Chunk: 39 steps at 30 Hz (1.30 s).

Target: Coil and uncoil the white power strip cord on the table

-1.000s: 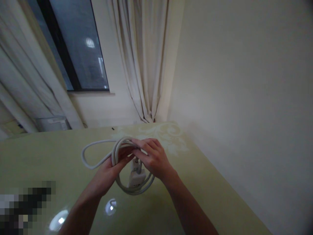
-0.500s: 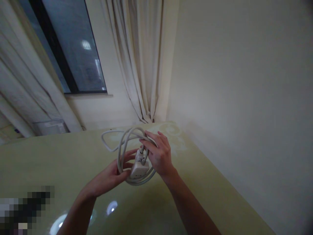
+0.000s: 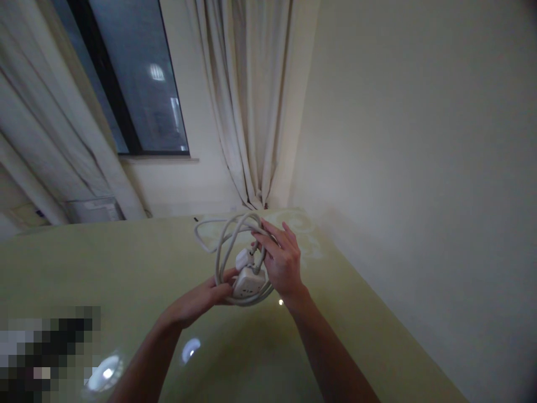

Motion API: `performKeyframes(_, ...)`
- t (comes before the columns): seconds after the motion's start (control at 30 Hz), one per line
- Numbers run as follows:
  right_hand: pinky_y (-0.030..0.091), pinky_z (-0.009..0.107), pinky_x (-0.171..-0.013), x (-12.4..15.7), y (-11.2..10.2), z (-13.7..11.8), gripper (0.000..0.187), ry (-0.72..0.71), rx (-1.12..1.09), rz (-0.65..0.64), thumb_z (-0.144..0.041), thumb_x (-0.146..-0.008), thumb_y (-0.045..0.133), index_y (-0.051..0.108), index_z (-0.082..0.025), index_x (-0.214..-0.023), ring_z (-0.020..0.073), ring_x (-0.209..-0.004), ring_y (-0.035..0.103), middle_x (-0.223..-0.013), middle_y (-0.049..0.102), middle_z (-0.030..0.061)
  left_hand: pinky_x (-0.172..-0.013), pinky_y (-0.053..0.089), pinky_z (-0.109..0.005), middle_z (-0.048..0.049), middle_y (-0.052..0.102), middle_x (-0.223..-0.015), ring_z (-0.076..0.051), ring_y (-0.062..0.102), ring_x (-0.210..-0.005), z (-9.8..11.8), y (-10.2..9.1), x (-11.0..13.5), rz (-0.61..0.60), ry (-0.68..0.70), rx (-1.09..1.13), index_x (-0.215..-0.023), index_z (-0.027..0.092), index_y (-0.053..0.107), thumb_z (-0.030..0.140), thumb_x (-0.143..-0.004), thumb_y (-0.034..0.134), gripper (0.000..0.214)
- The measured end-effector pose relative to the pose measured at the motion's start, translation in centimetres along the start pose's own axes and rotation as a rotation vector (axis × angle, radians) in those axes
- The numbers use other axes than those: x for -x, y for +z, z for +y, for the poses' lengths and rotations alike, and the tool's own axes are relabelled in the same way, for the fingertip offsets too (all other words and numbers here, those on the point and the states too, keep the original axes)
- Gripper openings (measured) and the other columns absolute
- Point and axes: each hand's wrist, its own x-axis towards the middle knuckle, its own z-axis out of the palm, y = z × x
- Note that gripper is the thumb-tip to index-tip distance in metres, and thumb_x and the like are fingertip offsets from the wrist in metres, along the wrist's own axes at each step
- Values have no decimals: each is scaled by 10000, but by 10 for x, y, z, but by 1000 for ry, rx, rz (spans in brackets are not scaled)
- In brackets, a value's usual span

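A white extension cord, its cable [image 3: 226, 238] wound in loose loops, is held up between both hands over the greenish glossy table. Inside the loops sit its socket block [image 3: 249, 283] and, just above that, a white plug [image 3: 244, 259]. My left hand [image 3: 205, 298] grips the lower left of the coil, its thumb and fingers at the socket block. On the right side, my right hand [image 3: 282, 258] has its fingers closed round the upper part of the looped cable. One loop sticks out to the upper left, away from the hands.
The table [image 3: 126, 263] runs to a pale wall [image 3: 411, 168] at the right. Behind it hang cream curtains [image 3: 247, 101] beside a dark-framed window [image 3: 138, 78]. A blurred-out patch [image 3: 46, 352] covers something at the lower left. Lights reflect in the tabletop.
Both hands and the coil have shifted slightly right and up in view. My left fingers have closed further on the coil and socket block. The camera view has turned a little.
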Motion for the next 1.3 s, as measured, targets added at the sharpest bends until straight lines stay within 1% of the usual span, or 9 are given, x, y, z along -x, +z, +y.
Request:
performKeyframes(0.13,386,541,-1235,-2,-3,4,249,-10,35,3,-201,-1017,690,806,-319,-1203,239,-1179,728,-1372,759,72,-1017,582,-465,-160,766,-1278,-301,740,-1104,-3,8,-5,-45,-27,68,-1256,171,769,435,-962,600,431)
performKeyframes(0.37,378,519,-1229,-3,-6,17,297,-73,152,-4,-172,-1004,704,781,-312,-1254,235,-1120,724,-1383,755,55,-860,596,-387,-135,789,-1166,-279,735,-979,-4,11,-14,169,-18,-31,-1234,162,764,391,-862,704,441)
performKeyframes(0.5,387,504,-1217,-3,-4,24,273,-70,143,-23,-174,-989,732,794,-314,-1216,228,-1101,736,-1323,783,48,-912,569,-384,-109,792,-1120,-276,701,-1021,-1,8,-12,117,31,-139,-1169,177,791,432,-872,734,396)
performKeyframes(0.6,403,508,-1207,-5,-4,25,256,-30,73,-50,-190,-981,749,808,-339,-1181,227,-1121,746,-1283,797,40,-997,541,-406,-104,790,-1128,-290,693,-1079,0,6,-9,49,60,-128,-1146,183,802,407,-861,756,366)
performKeyframes(0.67,420,515,-1195,-6,-4,23,257,17,9,-53,-185,-973,753,817,-343,-1166,234,-1143,750,-1277,799,48,-1007,536,-405,-102,785,-1148,-294,691,-1101,-1,4,-8,62,62,-94,-1157,187,797,392,-856,763,366)
performKeyframes(0.83,468,525,-1163,-6,-1,23,286,163,-173,-25,-139,-940,757,844,-339,-1126,260,-1188,747,-1281,800,62,-935,549,-367,-117,784,-1104,-271,702,-1033,-1,2,-5,77,102,-67,-1160,171,789,500,-873,793,436)
performKeyframes(1.03,587,417,-1037,-6,5,24,285,364,-543,-34,-139,-879,785,865,-318,-1086,246,-1156,751,-1243,795,63,-873,553,-345,-113,792,-951,-255,711,-939,4,4,-1,-13,113,-42,-1073,157,817,560,-850,820,461)
performKeyframes(1.2,581,397,-1034,-6,4,22,299,416,-602,-28,-127,-844,799,873,-330,-1052,240,-1149,744,-1228,784,52,-909,538,-350,-80,783,-928,-261,696,-975,7,10,-2,15,23,-68,-981,178,825,474,-840,833,328)
performKeyframes(1.3,580,394,-1020,-6,5,21,274,418,-601,-51,-163,-844,815,870,-328,-1055,241,-1126,745,-1189,788,52,-860,526,-330,-63,754,-881,-243,670,-922,2,12,-6,48,76,19,-889,181,795,431,-816,841,265)
